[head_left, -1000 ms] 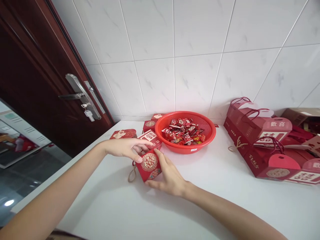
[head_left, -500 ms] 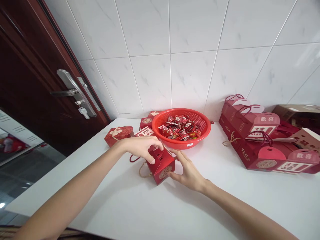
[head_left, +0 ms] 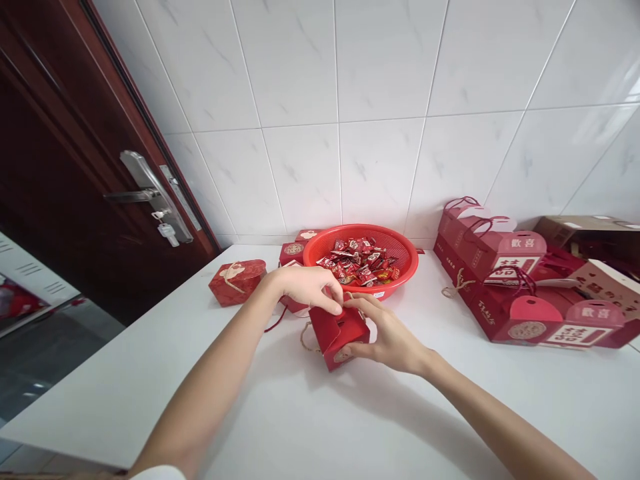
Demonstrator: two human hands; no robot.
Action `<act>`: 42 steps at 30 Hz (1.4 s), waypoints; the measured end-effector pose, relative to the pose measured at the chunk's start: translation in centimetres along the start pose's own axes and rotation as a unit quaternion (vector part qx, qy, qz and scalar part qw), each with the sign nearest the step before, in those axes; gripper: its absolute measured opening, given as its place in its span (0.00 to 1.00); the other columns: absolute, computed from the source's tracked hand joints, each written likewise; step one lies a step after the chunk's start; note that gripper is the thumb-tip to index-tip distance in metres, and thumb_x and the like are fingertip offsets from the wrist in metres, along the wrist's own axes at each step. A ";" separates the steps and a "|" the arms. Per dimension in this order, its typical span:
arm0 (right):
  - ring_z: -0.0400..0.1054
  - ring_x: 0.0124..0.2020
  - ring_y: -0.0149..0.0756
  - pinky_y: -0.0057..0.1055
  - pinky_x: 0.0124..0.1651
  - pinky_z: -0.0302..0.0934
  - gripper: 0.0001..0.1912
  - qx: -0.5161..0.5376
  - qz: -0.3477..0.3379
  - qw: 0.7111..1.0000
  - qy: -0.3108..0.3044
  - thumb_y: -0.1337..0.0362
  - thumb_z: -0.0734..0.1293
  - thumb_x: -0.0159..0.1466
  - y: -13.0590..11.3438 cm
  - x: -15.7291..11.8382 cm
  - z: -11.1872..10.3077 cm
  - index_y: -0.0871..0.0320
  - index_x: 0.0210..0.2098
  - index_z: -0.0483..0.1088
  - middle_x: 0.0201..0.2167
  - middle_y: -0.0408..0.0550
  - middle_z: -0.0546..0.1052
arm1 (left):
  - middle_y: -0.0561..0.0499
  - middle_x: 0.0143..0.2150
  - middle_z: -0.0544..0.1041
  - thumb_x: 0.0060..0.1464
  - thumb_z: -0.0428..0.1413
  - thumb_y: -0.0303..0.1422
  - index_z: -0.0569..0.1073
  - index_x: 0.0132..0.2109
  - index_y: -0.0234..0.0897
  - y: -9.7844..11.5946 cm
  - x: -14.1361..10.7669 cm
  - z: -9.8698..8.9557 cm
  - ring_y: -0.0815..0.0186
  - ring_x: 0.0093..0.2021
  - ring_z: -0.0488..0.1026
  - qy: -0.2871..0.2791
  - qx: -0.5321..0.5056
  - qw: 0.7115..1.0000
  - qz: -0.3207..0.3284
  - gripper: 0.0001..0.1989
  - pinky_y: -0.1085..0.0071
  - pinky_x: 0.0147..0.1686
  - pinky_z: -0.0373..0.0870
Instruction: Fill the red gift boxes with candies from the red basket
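A small red gift box (head_left: pixel 331 340) sits on the white table in front of me, its top panels folded inward and a twine cord loop (head_left: pixel 306 339) hanging out at its left. At the top edge of the box, my left hand (head_left: pixel 313 290) is closed, thumb and fingers pinching near the flaps; what lies between the fingertips is partly hidden. My right hand (head_left: pixel 390 337) grips the box from the right, thumb on the near end with the round emblem and fingers over the far top. Just behind stands a red plastic basket (head_left: pixel 411 267) of wrapped candies (head_left: pixel 357 260).
Another red box (head_left: pixel 235 283) stands to the left, with more red boxes (head_left: pixel 293 252) beside the basket. Several red handled boxes (head_left: pixel 520 327) are stacked at the right, before a cardboard carton (head_left: pixel 575 230). A tiled wall (head_left: pixel 380 160) closes the back; a door (head_left: pixel 75 133) is at left.
The gift box has shifted slightly right with both hands on it. My left hand has moved right along its top, and the top panels now lie flatter.
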State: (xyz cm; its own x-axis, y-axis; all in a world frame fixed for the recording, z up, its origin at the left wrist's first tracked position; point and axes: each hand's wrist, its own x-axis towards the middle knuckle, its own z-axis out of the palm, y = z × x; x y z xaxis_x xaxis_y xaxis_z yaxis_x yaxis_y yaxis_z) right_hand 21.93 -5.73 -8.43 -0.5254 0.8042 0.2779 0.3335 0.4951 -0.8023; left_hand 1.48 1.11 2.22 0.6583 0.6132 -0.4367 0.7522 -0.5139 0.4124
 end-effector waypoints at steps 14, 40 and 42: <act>0.67 0.40 0.37 0.34 0.41 0.67 0.15 -0.070 0.023 0.997 -0.034 0.71 0.70 0.57 -1.3 -1.2 -2.3 0.53 0.36 0.60 0.40 0.44 0.69 | 0.52 0.58 0.71 0.42 0.66 0.35 0.78 0.50 0.47 -0.3 -1.4 2.9 0.56 0.56 0.69 -0.020 -0.056 0.995 0.083 0.24 0.71 0.47 0.68; 0.46 0.73 0.49 0.47 0.69 0.49 0.24 -0.160 -0.017 0.954 -0.253 0.50 0.53 0.74 -5.5 -3.2 -3.2 0.48 0.52 0.78 0.58 0.52 0.72 | 0.43 0.70 0.62 0.41 0.64 0.40 0.49 0.73 0.43 1.6 -2.1 5.1 0.45 0.67 0.61 -0.007 0.022 0.999 0.037 0.54 0.61 0.52 0.72; 0.58 0.67 0.50 0.49 0.64 0.56 0.24 -0.210 -0.008 0.944 -0.255 0.51 0.52 0.75 -6.1 -3.5 -3.2 0.48 0.52 0.77 0.56 0.53 0.73 | 0.42 0.71 0.60 0.42 0.64 0.41 0.49 0.73 0.42 1.6 -2.2 5.2 0.45 0.68 0.60 -0.003 0.031 0.999 0.024 0.54 0.61 0.52 0.72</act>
State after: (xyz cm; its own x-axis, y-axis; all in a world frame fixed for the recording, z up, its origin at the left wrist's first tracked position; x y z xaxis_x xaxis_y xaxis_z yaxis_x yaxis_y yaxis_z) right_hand 24.28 -10.55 -2.81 -0.8061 0.5850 -0.0888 0.5468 0.6791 -0.4897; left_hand 1.43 -4.19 -0.31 0.6933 0.5837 -0.4227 0.7204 -0.5783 0.3829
